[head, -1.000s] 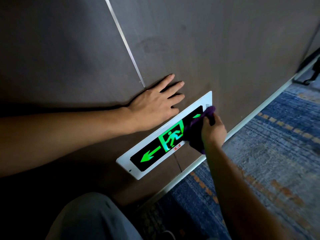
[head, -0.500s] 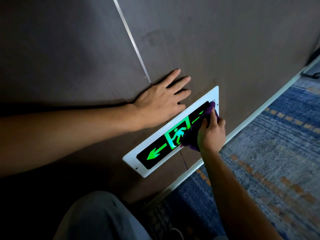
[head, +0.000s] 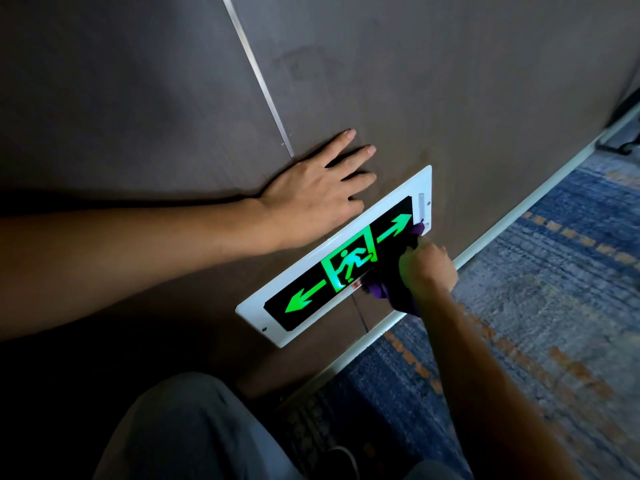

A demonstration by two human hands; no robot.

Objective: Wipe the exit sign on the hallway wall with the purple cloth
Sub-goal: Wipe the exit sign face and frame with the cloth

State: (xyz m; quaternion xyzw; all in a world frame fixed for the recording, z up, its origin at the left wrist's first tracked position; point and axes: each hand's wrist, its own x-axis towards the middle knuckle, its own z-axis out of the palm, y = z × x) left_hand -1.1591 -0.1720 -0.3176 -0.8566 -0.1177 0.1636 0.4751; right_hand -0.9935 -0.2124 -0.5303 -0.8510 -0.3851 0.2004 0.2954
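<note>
The exit sign, a white-framed black panel with a glowing green running figure and two green arrows, is fixed low on the dark brown wall. My right hand grips the bunched purple cloth and presses it on the sign's lower right edge, below the right arrow. Just above the sign's upper edge, my left hand lies flat on the wall with fingers spread. Part of the cloth is hidden under my right hand.
A thin metal strip runs down the wall to the sign. A pale skirting meets blue patterned carpet at right. My grey-trousered knee sits below the sign. A dark object stands far right.
My right hand has slid the cloth down off the sign's right end, so the right green arrow now shows. My left hand stays flat on the wall.
</note>
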